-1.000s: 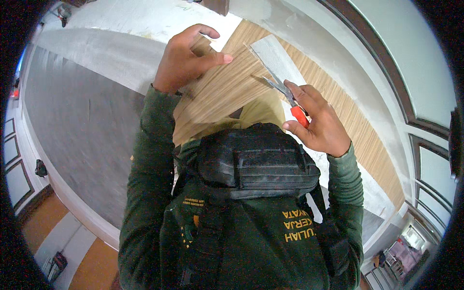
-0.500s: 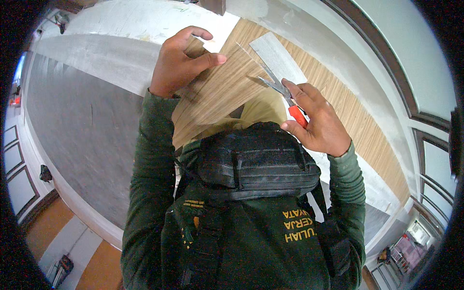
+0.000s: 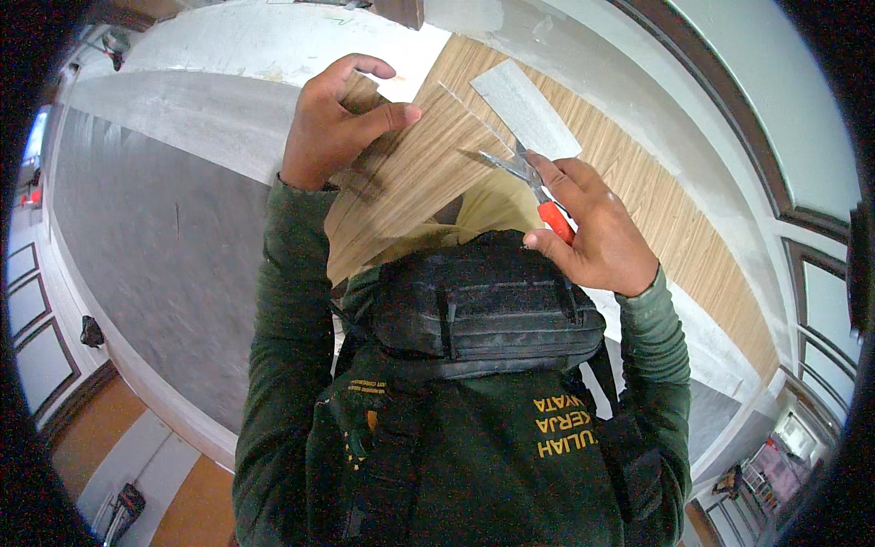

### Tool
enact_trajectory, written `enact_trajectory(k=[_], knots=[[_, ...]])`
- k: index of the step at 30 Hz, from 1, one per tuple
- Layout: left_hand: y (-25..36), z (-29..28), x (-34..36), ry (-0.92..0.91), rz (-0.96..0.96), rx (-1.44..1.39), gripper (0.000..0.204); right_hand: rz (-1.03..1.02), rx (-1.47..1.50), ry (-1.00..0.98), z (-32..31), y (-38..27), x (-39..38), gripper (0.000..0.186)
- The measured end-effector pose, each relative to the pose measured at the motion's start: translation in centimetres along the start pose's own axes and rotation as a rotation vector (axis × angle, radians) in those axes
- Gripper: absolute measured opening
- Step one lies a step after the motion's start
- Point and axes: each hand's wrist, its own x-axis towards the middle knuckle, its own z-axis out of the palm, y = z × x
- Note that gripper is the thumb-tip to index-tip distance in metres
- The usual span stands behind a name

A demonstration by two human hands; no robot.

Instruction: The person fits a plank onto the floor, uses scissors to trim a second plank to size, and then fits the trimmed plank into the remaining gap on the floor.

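Observation:
My left hand (image 3: pixel 342 123) grips the upper-left end of a wood-grain sheet (image 3: pixel 410 173), thumb on its face and fingers curled at its top edge. My right hand (image 3: pixel 592 223) holds scissors (image 3: pixel 556 220) with red handles, their blades parted at the sheet's right edge. Just above the scissors, a pale grey rectangular piece (image 3: pixel 524 108) rests on a wood-grain strip (image 3: pixel 693 255). The sheet hangs over my khaki-clad lap, above a black bag (image 3: pixel 483 310) at my waist.
A broad grey surface (image 3: pixel 155 255) spans the left, bordered by a white band. A brown post (image 3: pixel 401 11) stands at the top. Panelled walls (image 3: pixel 820 109) curve along the right. A dark tool (image 3: pixel 123 506) lies at lower left, with a small black object (image 3: pixel 91 330) higher up.
Both hands have shifted slightly left with the sheet and scissors. The scissor blades now sit a little lower, and more space shows between them and the pale piece's upper end.

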Motion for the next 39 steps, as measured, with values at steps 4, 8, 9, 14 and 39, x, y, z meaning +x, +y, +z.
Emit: enact_trajectory(k=[4,8,9,14,39], knots=[[-0.1,-0.1,0.0,0.017,0.040,0.071,0.043,-0.002,0.005,0.003,0.1,0.1,0.2,0.072],[0.3,-0.1,0.0,0.006,0.026,0.060,0.042,-0.021,0.009,0.044,0.6,0.4,0.2,0.072],[0.5,-0.1,0.0,0.000,0.006,0.047,0.042,-0.026,0.011,0.061,0.7,0.4,0.3,0.073],[0.1,-0.1,0.1,0.008,0.001,0.029,0.041,-0.040,0.023,0.085,0.8,0.4,0.5,0.073],[0.0,-0.1,0.1,0.007,-0.014,0.030,0.044,-0.005,0.105,0.063,1.4,0.5,0.4,0.064]])
